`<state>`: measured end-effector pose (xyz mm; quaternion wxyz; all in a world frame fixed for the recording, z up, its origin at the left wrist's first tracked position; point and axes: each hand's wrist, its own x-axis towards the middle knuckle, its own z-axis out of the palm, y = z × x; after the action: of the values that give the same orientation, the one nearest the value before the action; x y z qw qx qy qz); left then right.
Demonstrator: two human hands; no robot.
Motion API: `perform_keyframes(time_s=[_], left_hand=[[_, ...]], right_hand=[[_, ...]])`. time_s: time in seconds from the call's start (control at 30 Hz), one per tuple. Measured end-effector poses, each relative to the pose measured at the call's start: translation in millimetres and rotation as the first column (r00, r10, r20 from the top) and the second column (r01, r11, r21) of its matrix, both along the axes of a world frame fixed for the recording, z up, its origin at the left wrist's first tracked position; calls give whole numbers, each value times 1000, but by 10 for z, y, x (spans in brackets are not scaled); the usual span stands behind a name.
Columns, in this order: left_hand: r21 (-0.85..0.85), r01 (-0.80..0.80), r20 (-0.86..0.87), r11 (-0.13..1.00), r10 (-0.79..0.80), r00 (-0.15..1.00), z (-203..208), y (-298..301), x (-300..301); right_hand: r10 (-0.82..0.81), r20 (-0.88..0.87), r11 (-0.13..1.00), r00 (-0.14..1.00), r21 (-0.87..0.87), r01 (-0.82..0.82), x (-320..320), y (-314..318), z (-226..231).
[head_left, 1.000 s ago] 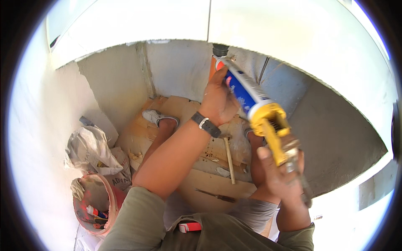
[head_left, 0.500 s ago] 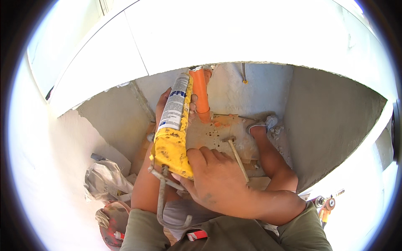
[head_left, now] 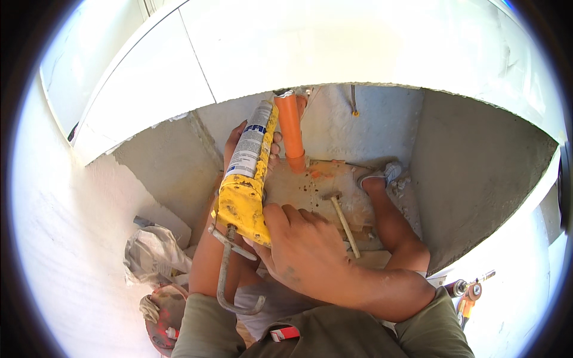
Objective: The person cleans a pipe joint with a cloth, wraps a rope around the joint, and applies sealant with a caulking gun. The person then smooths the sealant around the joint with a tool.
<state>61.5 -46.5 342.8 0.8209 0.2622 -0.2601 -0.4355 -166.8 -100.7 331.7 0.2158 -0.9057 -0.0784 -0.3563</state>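
Observation:
A yellow caulking gun (head_left: 242, 206), worn and smeared, is tilted in front of me, its upper end farthest away. It carries a grey-and-white sealant cartridge (head_left: 249, 146). My left hand (head_left: 233, 143) is wrapped around the cartridge and barrel from beneath, with fingertips showing on the right side. At the rear, my right hand (head_left: 310, 238) is closed at the gun's handle, which it mostly hides. The bent metal rod (head_left: 225, 274) sticks out toward me. Just right of the cartridge's upper end stands an orange pipe (head_left: 290, 128); I cannot tell whether they touch.
A wooden-handled hammer (head_left: 344, 227) lies on the dusty floor (head_left: 316, 200). A crumpled pale sack (head_left: 156, 253) and a red round container (head_left: 161, 319) are at left. Grey plaster (head_left: 477, 173) covers the right wall. Orange-handled tools (head_left: 468, 298) lie lower right. A white panel edge (head_left: 358, 83) arches overhead.
The view has shifted slightly. The caulking gun's hooked rod has swung a little relative to my lap. Both hands keep their hold on the gun.

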Motion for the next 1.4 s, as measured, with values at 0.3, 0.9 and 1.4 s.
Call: perform_keyframes(time_s=[0.3,0.9,1.4], left_hand=[[-84,157,49,984,-153,987,-86,54,150],[-41,166,21,985,-165,986,-105,119,210],[-127,256,31,958,-254,967,-189,127,315]], right_hand=[[-33,-8,999,999,1,33,31,115,-11],[-111,-60,993,992,30,113,81,351,6],[-128,-77,992,989,-17,127,66,394,31]])
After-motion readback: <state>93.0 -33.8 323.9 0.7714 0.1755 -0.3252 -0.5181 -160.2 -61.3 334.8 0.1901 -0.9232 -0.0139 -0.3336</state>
